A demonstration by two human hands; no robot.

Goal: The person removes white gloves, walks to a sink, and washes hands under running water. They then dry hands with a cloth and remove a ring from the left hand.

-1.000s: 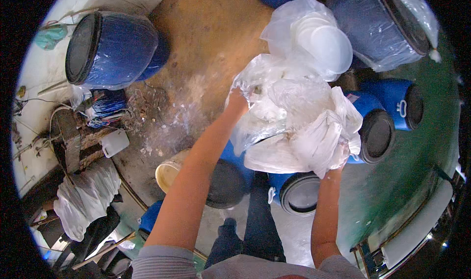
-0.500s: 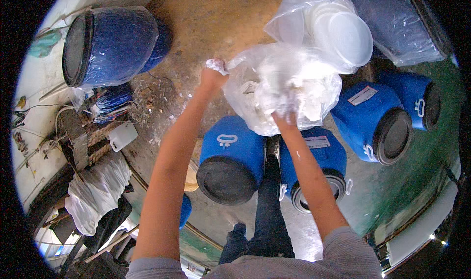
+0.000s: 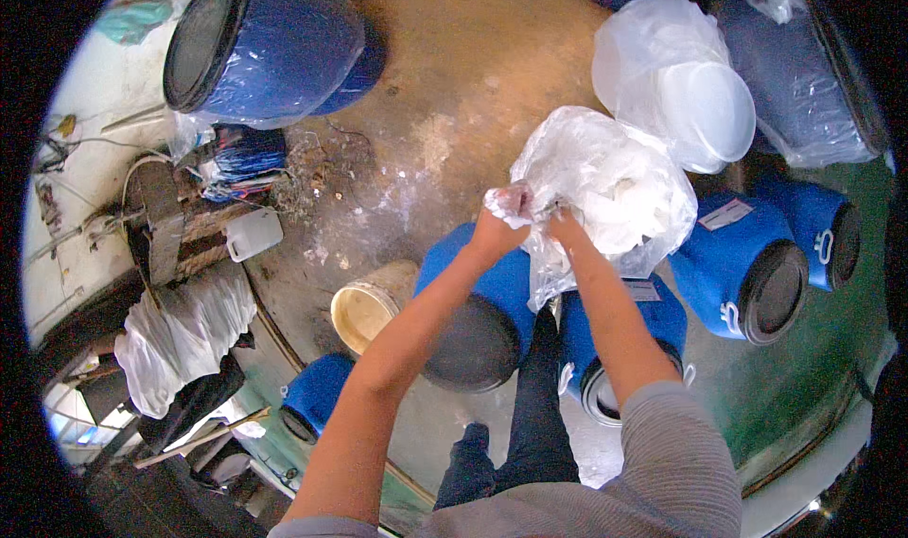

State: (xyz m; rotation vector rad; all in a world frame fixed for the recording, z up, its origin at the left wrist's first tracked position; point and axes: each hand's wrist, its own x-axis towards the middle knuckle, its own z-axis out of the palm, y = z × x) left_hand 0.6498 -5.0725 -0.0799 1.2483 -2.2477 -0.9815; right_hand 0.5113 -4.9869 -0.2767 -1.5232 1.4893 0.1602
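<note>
A see-through plastic bag [image 3: 560, 150], its mouth open upward, holds a lumpy white mass [image 3: 629, 211]; it rests over the blue drums in front of me. At the bag's left edge my two hands are close together. My left hand [image 3: 508, 214] is closed, with white stuff coating its fingers and back; what lies inside its grip is hidden. Beside it, my right hand [image 3: 562, 226] has its fingers closed on the gathered plastic of the bag's edge. A blue drum [image 3: 506, 287] with a black lid lies below my left forearm, and another blue drum [image 3: 667, 313] below my right.
Stacked white tubs [image 3: 714, 112] in plastic stand beyond the bag. More blue drums [image 3: 724, 264] are to the right, a plastic-wrapped drum [image 3: 284, 51] far left. A cream bucket [image 3: 367, 306] and a white jerrycan [image 3: 253, 233] are left. White spatters mark the floor [image 3: 426, 178].
My right hand has come out of the white mass to the bag's left edge. My left hand has moved right, next to it. The view has shifted left.
</note>
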